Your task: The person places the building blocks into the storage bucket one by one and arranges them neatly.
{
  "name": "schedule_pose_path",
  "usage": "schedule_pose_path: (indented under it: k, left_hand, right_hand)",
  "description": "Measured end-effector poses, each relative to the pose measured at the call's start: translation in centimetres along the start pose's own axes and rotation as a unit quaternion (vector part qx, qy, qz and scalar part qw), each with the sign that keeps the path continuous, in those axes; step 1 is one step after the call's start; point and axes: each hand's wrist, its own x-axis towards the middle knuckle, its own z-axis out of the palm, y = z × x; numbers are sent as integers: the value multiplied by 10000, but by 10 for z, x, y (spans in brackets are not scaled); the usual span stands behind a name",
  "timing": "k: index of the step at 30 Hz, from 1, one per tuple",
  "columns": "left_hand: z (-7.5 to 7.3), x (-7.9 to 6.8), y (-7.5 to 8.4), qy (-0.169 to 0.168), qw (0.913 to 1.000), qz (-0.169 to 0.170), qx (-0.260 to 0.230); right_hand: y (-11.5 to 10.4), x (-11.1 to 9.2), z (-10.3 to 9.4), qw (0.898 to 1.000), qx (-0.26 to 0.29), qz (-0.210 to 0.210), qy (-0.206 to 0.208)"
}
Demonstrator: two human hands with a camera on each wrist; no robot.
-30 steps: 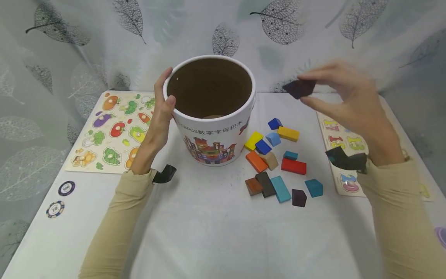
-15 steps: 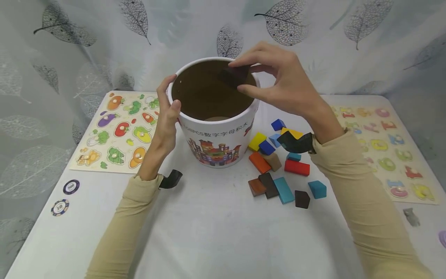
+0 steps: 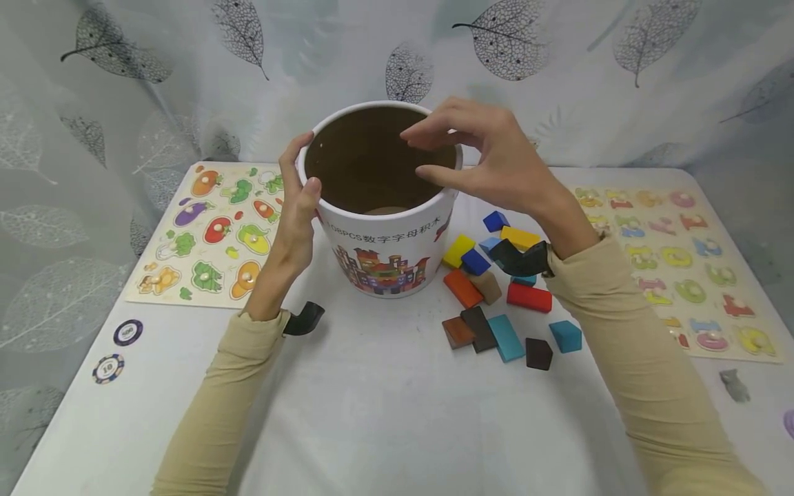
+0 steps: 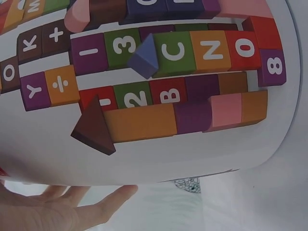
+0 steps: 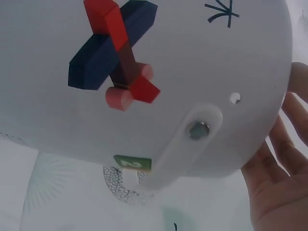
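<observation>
A large white bucket, printed with coloured block pictures, stands upright at the back middle of the table. My left hand grips its left side, thumb at the rim; in the left wrist view its fingers lie along the wall. Over the right rim is my right hand, thumb and fingertips parted above the bucket's mouth with nothing between them. The inside looks dark brown, and its bottom is mostly hidden. To the bucket's right lie several loose wooden blocks, among them a red block and a dark block.
A vegetable puzzle board lies at the left, with two poker chips, one dark and one pale, in front. At the right is a number puzzle board, partly behind my right sleeve. A small grey figure lies nearby.
My right hand brought a dark block from the right to over the bucket and let go of it; the block is out of sight now. The left hand stays on the bucket.
</observation>
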Motion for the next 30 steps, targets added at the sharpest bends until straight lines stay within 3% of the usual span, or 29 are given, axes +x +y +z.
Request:
schedule_pose_path:
  k: [6, 11, 17, 23, 30]
  left_hand:
    - [1, 0, 0, -5, 10000, 17, 1]
    - [1, -1, -1, 7, 9999, 21, 116]
    - [1, -2, -1, 41, 9997, -31, 252]
    - [0, -3, 0, 57, 9997, -26, 219]
    - [1, -2, -1, 42, 9999, 16, 157]
  right_hand:
    - [10, -13, -20, 9989, 132, -66, 437]
    - [35, -46, -39, 9962, -99, 521, 685]
    - [83, -97, -40, 9845, -482, 1682, 83]
    - [120, -126, -30, 9559, -523, 2803, -699]
    - [141, -138, -22, 9423, -519, 2993, -1406]
